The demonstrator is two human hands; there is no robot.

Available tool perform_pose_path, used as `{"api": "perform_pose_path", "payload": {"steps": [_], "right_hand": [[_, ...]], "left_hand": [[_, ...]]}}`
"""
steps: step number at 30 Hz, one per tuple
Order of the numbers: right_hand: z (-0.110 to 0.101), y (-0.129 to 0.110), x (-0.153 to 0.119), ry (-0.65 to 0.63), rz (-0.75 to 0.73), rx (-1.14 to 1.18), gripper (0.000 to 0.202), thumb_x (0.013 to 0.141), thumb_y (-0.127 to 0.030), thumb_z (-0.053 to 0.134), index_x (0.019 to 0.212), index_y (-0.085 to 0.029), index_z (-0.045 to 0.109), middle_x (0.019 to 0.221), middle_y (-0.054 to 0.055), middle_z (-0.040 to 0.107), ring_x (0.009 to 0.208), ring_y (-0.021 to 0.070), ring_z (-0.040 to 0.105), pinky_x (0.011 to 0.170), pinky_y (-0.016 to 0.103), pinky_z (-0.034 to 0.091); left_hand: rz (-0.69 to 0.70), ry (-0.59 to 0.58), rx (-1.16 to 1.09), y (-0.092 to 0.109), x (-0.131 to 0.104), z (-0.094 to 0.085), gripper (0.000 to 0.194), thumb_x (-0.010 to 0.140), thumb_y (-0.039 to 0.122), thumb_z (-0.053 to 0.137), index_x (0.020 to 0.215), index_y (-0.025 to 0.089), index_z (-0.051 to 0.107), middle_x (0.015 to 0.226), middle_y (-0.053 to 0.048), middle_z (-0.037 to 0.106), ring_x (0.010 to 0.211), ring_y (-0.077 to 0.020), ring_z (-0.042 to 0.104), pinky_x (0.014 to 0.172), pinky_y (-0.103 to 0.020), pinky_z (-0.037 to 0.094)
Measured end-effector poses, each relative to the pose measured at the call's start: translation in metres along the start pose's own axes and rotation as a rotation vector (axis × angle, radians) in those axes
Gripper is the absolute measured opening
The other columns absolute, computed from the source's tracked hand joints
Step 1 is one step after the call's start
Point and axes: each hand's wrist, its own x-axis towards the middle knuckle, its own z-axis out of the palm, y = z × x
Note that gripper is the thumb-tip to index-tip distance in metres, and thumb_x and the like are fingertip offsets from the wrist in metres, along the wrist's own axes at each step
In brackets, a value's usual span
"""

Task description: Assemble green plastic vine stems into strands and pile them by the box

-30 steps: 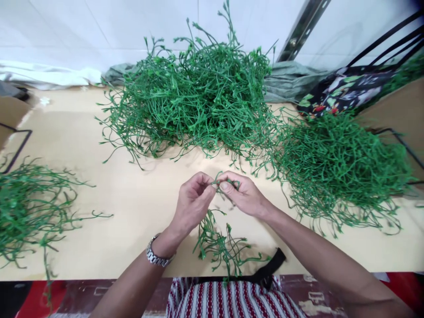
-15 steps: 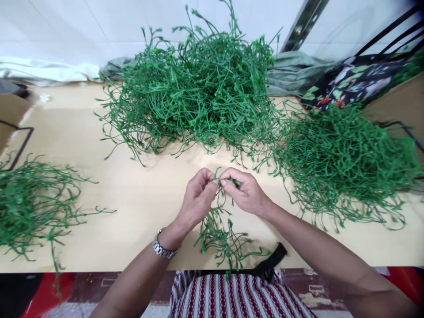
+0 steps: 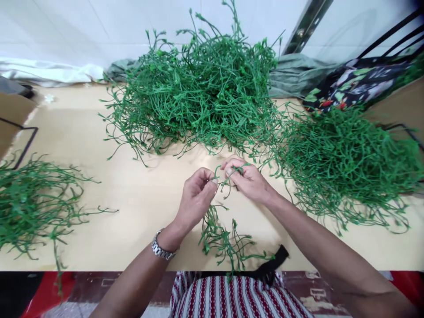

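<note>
Left hand [image 3: 198, 194] and right hand [image 3: 247, 179] hold thin green stems [image 3: 226, 181] over a pale table [image 3: 132, 194].
Left thumb and forefinger are pinched shut on them; right fingers curl loosely around them. A small pile [image 3: 227, 243] lies nearer, a large heap [image 3: 202, 88] beyond.

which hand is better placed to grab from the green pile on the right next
Likely the right hand: it is nearer that pile, while the left hand would have to cross past it. Both hands hold thin green stems, so neither is free.
</note>
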Motion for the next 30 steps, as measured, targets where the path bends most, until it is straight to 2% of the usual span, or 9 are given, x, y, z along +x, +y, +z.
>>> {"api": "perform_pose_path", "payload": {"steps": [5,7,10,14,17,20,24,27,30], "right_hand": [[0.000,0.004,-0.003,-0.176,0.293,0.440,0.029,0.081,-0.045,0.049,0.072,-0.017,0.048,0.063,-0.002,0.050,0.045,0.0047,0.031,0.042,0.019,0.023],[0.004,0.003,-0.006,-0.211,0.326,0.417,0.031,0.079,-0.046,0.052,0.070,-0.016,0.048,0.056,-0.004,0.045,0.044,0.0044,0.030,0.041,0.018,0.021],[0.010,0.000,-0.011,-0.185,0.342,0.301,0.033,0.079,-0.047,0.050,0.069,-0.016,0.047,0.049,-0.008,0.032,0.042,0.0042,0.024,0.040,0.019,0.016],[0.013,-0.001,-0.016,-0.178,0.276,0.240,0.030,0.078,-0.044,0.053,0.071,-0.015,0.050,0.054,-0.007,0.033,0.046,0.0045,0.024,0.043,0.019,0.019],[0.013,-0.001,-0.017,-0.157,0.233,0.217,0.025,0.080,-0.038,0.051,0.070,-0.015,0.051,0.057,-0.005,0.037,0.050,0.0055,0.029,0.047,0.020,0.024],[0.014,-0.001,-0.017,-0.169,0.162,0.307,0.024,0.082,-0.038,0.050,0.072,-0.016,0.049,0.055,-0.006,0.036,0.048,0.0054,0.029,0.048,0.019,0.026],[0.019,-0.003,-0.019,-0.189,0.106,0.458,0.029,0.083,-0.045,0.047,0.073,-0.018,0.045,0.052,-0.008,0.032,0.043,0.0055,0.024,0.045,0.020,0.025],[0.021,-0.007,-0.023,-0.217,0.020,0.316,0.031,0.086,-0.045,0.043,0.071,-0.018,0.046,0.056,-0.004,0.039,0.049,0.0075,0.034,0.049,0.022,0.029],[0.005,-0.021,-0.022,-0.197,-0.123,0.065,0.028,0.089,-0.037,0.039,0.070,-0.017,0.046,0.062,-0.001,0.044,0.058,0.0092,0.041,0.056,0.023,0.033]], "left_hand": [[-0.120,-0.078,-0.033,0.000,0.004,-0.003,0.013,0.072,0.018,0.058,0.065,0.015,0.047,0.048,0.007,0.037,0.041,-0.0034,0.030,0.039,-0.018,0.021],[-0.112,-0.025,-0.015,0.002,0.004,-0.001,0.013,0.071,0.019,0.059,0.065,0.015,0.048,0.049,0.007,0.038,0.039,-0.0029,0.031,0.038,-0.017,0.022],[-0.069,0.080,0.014,0.003,0.005,0.004,0.012,0.070,0.018,0.058,0.064,0.015,0.049,0.051,0.007,0.041,0.038,-0.0016,0.032,0.037,-0.017,0.024],[-0.069,0.126,0.007,0.001,0.005,0.008,0.011,0.069,0.016,0.057,0.064,0.015,0.048,0.051,0.007,0.042,0.037,-0.0010,0.033,0.037,-0.016,0.025],[-0.088,0.098,-0.111,0.001,0.003,0.010,0.013,0.069,0.017,0.058,0.067,0.016,0.046,0.048,0.008,0.040,0.035,-0.0016,0.031,0.035,-0.015,0.023],[-0.114,0.049,-0.300,0.003,-0.001,0.016,0.017,0.070,0.019,0.059,0.071,0.018,0.042,0.047,0.009,0.039,0.033,-0.0026,0.030,0.034,-0.016,0.022],[-0.152,0.089,-0.397,0.008,0.000,0.017,0.018,0.068,0.018,0.057,0.068,0.019,0.039,0.046,0.009,0.039,0.032,-0.0030,0.031,0.035,-0.017,0.023],[-0.080,0.218,-0.449,0.014,0.010,0.008,0.023,0.064,0.013,0.056,0.062,0.018,0.034,0.046,0.009,0.035,0.033,-0.0019,0.030,0.036,-0.017,0.024],[-0.006,0.279,-0.380,0.025,0.018,0.000,0.021,0.064,0.010,0.056,0.063,0.018,0.036,0.050,0.009,0.038,0.033,-0.0012,0.028,0.036,-0.017,0.023]]}}
